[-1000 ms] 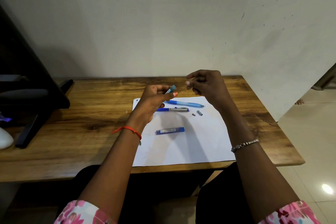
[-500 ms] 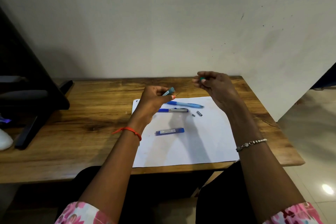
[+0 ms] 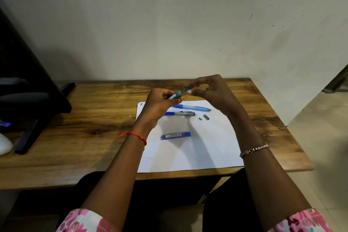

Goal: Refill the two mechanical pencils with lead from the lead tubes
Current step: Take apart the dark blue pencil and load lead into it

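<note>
My left hand (image 3: 160,102) grips a teal lead tube (image 3: 176,95) above the far edge of a white paper sheet (image 3: 188,149), its open end pointing right. A thin lead (image 3: 185,97) sticks out beside my left thumb. My right hand (image 3: 209,90) pinches the small teal tube cap (image 3: 186,89) just right of the tube's end. On the sheet lie a light blue mechanical pencil (image 3: 194,108), a dark blue and silver mechanical pencil (image 3: 180,113), two small metal pieces (image 3: 204,117) and a dark blue lead tube (image 3: 175,135).
The sheet lies on a wooden table (image 3: 84,137) that stands against a pale wall. A black stand (image 3: 35,100) takes up the table's left end, with a white object (image 3: 4,146) at the left frame edge. Tiled floor shows at right.
My right hand, which had drawn away to the right with the cap, has come back left close to the tube's open end. A thin lead now shows beside my left thumb.
</note>
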A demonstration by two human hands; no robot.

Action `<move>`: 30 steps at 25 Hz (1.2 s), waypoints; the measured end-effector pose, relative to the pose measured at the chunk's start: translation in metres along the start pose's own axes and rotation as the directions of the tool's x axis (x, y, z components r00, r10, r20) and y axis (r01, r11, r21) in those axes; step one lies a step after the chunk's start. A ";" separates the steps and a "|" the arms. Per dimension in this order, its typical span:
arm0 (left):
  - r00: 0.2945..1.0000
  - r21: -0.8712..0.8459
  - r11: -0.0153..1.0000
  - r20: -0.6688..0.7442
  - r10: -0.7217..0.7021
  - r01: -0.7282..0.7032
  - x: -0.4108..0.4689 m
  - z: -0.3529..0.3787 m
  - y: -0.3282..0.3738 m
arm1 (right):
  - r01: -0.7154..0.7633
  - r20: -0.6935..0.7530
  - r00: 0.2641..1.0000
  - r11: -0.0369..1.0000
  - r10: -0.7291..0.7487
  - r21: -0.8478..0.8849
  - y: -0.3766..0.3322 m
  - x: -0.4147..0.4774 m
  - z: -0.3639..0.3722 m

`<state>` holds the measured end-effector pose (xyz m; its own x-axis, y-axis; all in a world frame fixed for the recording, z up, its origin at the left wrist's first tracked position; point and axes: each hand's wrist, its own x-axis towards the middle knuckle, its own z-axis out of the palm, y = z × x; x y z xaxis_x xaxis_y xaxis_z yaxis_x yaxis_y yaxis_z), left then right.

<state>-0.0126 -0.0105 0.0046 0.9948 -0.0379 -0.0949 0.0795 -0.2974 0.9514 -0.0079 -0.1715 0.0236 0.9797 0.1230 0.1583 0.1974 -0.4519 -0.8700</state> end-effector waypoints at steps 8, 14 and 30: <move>1.000 0.020 1.000 0.009 0.004 -0.005 -0.002 -0.001 0.002 | 0.066 0.067 0.996 0.994 -0.060 -0.085 0.000 0.001 0.004; 1.000 0.041 0.999 0.030 0.009 -0.010 -0.002 0.000 0.003 | 0.131 0.076 0.989 0.986 -0.123 -0.105 0.000 0.001 0.004; 0.997 0.104 0.993 0.053 0.048 -0.053 -0.003 -0.001 -0.002 | 0.165 0.147 0.980 0.963 -0.135 -0.213 -0.001 -0.003 0.005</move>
<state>-0.0154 -0.0091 0.0029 0.9927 -0.1023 -0.0644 0.0192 -0.3927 0.9195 -0.0114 -0.1671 0.0219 0.9281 0.3116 0.2040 0.3590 -0.6032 -0.7122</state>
